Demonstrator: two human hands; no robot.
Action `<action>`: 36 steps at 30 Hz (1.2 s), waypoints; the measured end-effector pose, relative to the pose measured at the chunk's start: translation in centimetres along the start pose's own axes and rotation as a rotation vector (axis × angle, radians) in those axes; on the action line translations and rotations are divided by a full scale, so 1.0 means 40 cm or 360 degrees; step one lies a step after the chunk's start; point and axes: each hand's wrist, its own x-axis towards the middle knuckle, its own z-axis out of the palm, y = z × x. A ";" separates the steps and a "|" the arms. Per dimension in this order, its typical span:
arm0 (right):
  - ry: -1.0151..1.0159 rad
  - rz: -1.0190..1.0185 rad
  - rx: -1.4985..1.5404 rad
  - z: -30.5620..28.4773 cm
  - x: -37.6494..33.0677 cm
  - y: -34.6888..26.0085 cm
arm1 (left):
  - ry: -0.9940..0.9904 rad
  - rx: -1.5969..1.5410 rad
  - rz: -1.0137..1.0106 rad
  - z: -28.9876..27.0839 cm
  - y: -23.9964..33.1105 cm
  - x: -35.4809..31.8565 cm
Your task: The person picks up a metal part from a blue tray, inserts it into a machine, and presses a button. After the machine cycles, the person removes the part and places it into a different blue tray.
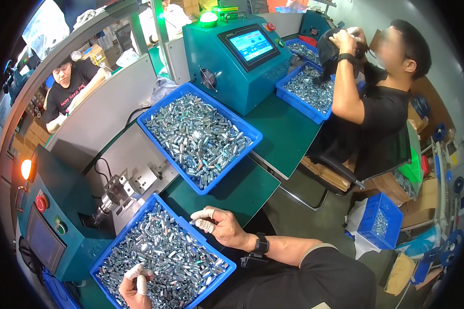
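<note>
Five blue bins (pixel 162 257) of small shiny metal nuts (pixel 165 252) are in view, plus two teal machines. The left hand (pixel 137 288), fingers taped, is partly cut off by the lower edge and curled over the nearest bin's nuts. The right hand (pixel 219 225) seems to pinch one tiny part at that bin's rim.

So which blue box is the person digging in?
Find the teal machine with the red button at the left. The blue bin beside it, nearest the camera, holds shiny metal pieces. Unlike the other bins, both taped-fingered hands, left hand and right hand, are at it.
</note>
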 end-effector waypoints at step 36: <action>-0.0080 0.0064 0.0051 -0.003 -0.005 0.027 | 0.0008 -0.0065 0.0004 0.045 0.060 0.011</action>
